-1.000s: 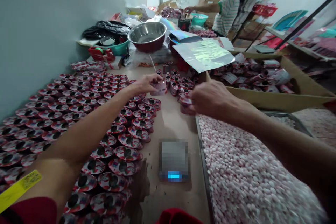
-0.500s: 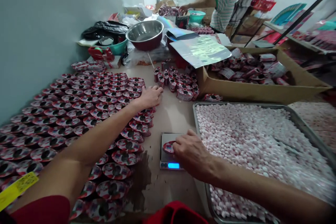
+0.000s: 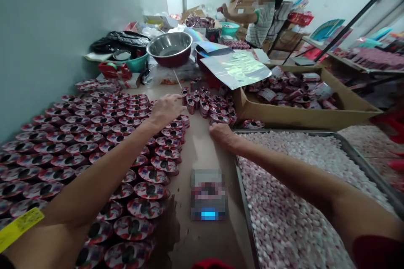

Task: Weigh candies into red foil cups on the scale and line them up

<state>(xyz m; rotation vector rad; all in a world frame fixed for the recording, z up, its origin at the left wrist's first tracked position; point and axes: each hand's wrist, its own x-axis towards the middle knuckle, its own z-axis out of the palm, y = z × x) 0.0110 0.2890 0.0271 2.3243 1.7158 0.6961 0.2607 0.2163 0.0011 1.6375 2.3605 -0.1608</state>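
My left hand (image 3: 167, 111) reaches over the right edge of the rows of oval, red-and-white printed packs (image 3: 83, 148), each with a dark opening on top. Its fingers stretch towards a cluster of similar packs (image 3: 205, 107) standing in the middle. At the front of that cluster, my right hand (image 3: 222, 135) is closed beside a pack; whatever its fingers hold, if anything, is hidden. Nearer to me stands a small digital scale (image 3: 208, 215) with a lit blue display, its picture blurred into blocks. One oval pack (image 3: 208, 190) lies on the scale, touched by neither hand.
A metal tray (image 3: 244, 201) of small whitish-pink candy-like pieces (image 3: 299, 185) lies under my right forearm. Behind it, a cardboard box (image 3: 303, 117) holds loose packs. A steel bowl (image 3: 170, 46) and silvery sheets (image 3: 236, 67) sit farther back. Another person (image 3: 261, 21) works beyond.
My right hand has left the pack on the scale and moved forward to the cluster. My left hand has shifted slightly left and forward. The view has turned slightly, and the other person's arm has risen.
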